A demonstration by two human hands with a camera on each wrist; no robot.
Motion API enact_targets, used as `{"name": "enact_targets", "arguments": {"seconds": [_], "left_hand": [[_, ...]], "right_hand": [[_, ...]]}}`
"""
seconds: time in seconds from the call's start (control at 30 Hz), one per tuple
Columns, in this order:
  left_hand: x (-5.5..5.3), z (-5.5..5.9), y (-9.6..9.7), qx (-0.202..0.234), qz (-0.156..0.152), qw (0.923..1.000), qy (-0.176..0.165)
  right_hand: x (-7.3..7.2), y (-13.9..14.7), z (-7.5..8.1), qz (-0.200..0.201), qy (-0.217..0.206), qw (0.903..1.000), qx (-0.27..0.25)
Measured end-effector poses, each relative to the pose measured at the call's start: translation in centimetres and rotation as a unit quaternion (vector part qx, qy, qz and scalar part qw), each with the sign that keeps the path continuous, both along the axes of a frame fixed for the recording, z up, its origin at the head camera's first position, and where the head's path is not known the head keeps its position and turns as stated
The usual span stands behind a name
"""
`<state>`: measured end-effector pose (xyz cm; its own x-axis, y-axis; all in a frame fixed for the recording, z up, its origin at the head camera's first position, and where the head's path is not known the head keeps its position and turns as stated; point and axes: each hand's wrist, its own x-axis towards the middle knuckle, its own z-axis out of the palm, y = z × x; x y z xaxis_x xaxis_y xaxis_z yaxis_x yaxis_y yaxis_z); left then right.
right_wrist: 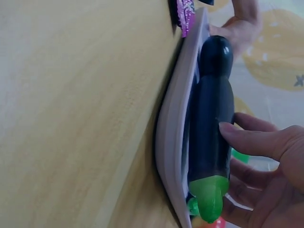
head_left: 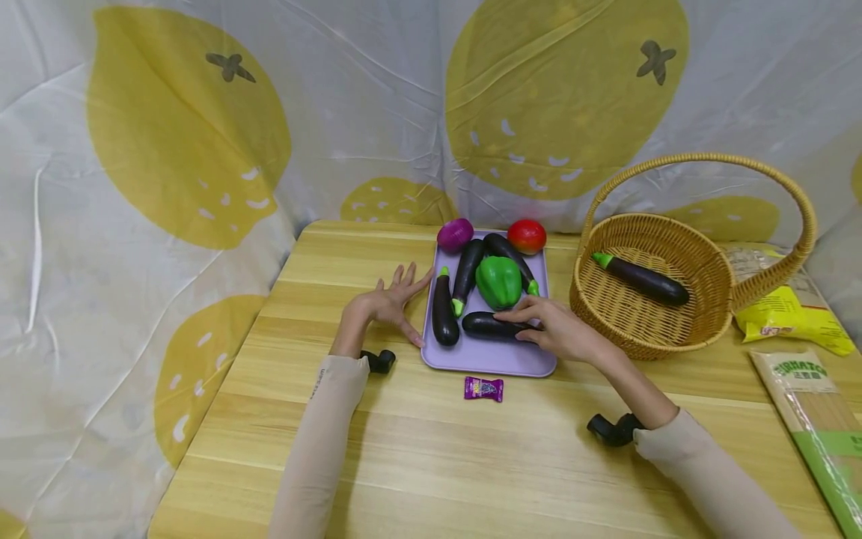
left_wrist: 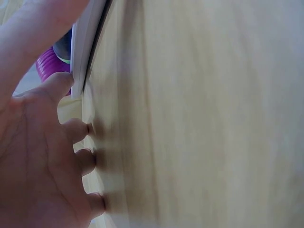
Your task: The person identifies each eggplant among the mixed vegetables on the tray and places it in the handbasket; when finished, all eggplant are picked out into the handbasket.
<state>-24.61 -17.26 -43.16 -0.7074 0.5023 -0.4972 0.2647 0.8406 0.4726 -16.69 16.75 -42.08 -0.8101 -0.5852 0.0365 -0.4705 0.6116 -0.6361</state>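
Note:
My right hand (head_left: 557,328) pinches a dark eggplant (head_left: 480,325) lying across the front of the lavender tray (head_left: 488,363). In the right wrist view, the thumb is on the near side of that eggplant, and its green stem end points toward the camera. My left hand (head_left: 387,303) has its fingers spread, with thumb and index fingertip at the tray's left rim. The other left fingertips press on the table in the left wrist view. Three more eggplants (head_left: 443,313) lie on the tray around a green bell pepper (head_left: 497,281). A purple onion (head_left: 455,235) and a red fruit (head_left: 527,236) sit at its back corners.
A wicker basket (head_left: 583,318) with a tall handle stands right of the tray, holding one eggplant (head_left: 643,280). Beyond it lie a yellow bag (head_left: 788,311) and a noodle pack (head_left: 818,412). A purple wrapped candy (head_left: 483,389) lies in front of the tray. Lemon-print cloth hangs behind.

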Motion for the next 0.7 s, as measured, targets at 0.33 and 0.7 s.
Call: {"name": "enact_targets", "arguments": {"seconds": [0.33, 0.7], "left_hand": [[0.2, 0.0, -0.3, -0.003, -0.007, 0.9999, 0.007], [0.2, 0.3, -0.1, 0.004, -0.009, 0.9999, 0.008]], "right_hand": [[0.1, 0.9, 2.8, 0.036, -0.001, 0.9993, -0.006], [-0.7, 6.4, 9.6, 0.008, 0.059, 0.9977, 0.033]]}}
